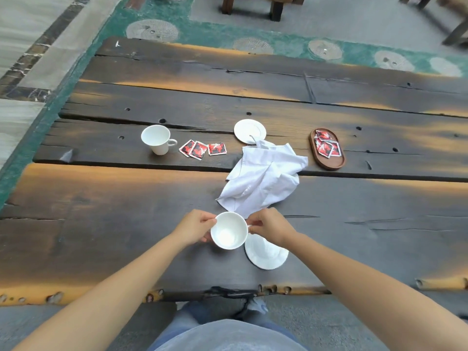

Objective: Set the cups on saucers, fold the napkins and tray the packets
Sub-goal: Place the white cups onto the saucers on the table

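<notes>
Two grips — left hand (195, 228), right hand (271, 228) — pinch the cup (229, 233) between them.

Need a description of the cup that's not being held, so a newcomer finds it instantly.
On the dark plank table, look to the left end of the items: just left of three loose red packets stands the lone cup. It sits upright on bare wood, handle toward the packets, untouched; the held cup is between the left hand and right hand near the front edge.
</notes>
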`<state>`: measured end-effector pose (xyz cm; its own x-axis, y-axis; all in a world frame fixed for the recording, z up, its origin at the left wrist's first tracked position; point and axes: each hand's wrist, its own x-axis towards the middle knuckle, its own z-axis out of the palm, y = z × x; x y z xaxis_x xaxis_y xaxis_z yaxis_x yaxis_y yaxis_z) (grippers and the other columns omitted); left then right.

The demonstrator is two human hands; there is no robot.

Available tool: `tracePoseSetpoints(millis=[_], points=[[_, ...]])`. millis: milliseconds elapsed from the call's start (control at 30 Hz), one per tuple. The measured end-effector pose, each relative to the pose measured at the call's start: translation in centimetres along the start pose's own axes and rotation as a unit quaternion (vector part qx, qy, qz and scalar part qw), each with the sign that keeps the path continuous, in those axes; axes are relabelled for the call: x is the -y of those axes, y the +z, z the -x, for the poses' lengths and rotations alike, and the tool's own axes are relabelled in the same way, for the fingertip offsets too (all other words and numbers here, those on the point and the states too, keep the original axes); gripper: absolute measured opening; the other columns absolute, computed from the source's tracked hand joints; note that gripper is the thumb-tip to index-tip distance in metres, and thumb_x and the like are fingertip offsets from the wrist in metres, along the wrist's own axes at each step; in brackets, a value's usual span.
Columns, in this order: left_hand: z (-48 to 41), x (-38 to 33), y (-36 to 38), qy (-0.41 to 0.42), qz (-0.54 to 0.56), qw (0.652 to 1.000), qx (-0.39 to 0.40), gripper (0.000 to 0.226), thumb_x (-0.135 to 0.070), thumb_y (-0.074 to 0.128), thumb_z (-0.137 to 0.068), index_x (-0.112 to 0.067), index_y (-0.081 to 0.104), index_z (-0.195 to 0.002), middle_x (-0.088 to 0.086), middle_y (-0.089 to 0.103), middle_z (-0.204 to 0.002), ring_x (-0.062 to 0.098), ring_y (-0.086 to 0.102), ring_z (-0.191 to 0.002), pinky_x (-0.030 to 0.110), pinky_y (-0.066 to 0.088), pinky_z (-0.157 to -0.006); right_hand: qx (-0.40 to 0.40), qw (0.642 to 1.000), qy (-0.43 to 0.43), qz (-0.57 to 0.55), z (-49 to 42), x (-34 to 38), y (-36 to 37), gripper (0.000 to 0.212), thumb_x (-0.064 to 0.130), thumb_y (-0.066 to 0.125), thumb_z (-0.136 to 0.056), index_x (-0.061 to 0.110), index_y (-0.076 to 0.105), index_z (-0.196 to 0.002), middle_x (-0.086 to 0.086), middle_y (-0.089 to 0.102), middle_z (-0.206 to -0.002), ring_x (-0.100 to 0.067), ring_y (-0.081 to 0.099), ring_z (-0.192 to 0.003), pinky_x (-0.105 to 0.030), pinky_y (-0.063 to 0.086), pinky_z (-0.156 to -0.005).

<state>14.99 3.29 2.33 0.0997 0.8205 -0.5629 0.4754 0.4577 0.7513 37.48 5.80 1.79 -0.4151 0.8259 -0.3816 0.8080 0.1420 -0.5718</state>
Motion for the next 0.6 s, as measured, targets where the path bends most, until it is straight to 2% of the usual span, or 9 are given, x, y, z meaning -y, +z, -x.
tracePoseSetpoints(millis=[133,233,333,600], points=[[-0.3,-1.7,3.1,0.022,-0.027,0.999,0.036,0.026,-0.015,0.046,-0.095,-0.016,0.066,-0.112,0.004,0.069,-0.079,0.005,0.066,-0.052,0.02,0.052,-0.053,0.005,1.0,0.03,-0.005,2.2,-2.8,-1.2,0.007,0.017,0.067,-0.082,0.014,0.071,-0.077,0.011,0.061,-0.062,-0.006,0.051,-0.059,-0.021,0.039,-0.057],[-0.6,-2.6,5.2,0.028,-0.041,0.997,0.056,0.027,-0.016,0.045,-0.095,-0.019,0.066,-0.112,0.005,0.072,-0.088,0.009,0.069,-0.057,0.02,0.052,-0.052,0.001,0.999,0.044,-0.006,3.6,-4.9,-1.5,0.009,0.018,0.067,-0.081,0.01,0.071,-0.078,0.003,0.065,-0.069,-0.013,0.053,-0.065,-0.028,0.041,-0.061],[-0.9,-3.2,7.0,0.028,-0.051,0.996,0.068,0.027,-0.015,0.045,-0.095,-0.017,0.066,-0.112,0.009,0.073,-0.094,0.01,0.069,-0.058,0.018,0.051,-0.05,-0.001,0.999,0.053,-0.009,4.7,-6.5,-1.6,0.008,0.018,0.068,-0.082,0.012,0.073,-0.084,0.006,0.064,-0.073,-0.008,0.052,-0.066,-0.023,0.038,-0.059],[-1.6,-3.7,10.0,0.013,-0.077,0.994,0.075,0.029,-0.013,0.045,-0.095,-0.013,0.063,-0.118,0.004,0.069,-0.092,0.004,0.065,-0.05,0.016,0.049,-0.048,-0.013,0.997,0.075,-0.021,6.0,-9.1,-1.3,0.011,0.02,0.071,-0.081,0.012,0.073,-0.088,-0.004,0.073,-0.087,-0.016,0.06,-0.078,-0.026,0.042,-0.066]])
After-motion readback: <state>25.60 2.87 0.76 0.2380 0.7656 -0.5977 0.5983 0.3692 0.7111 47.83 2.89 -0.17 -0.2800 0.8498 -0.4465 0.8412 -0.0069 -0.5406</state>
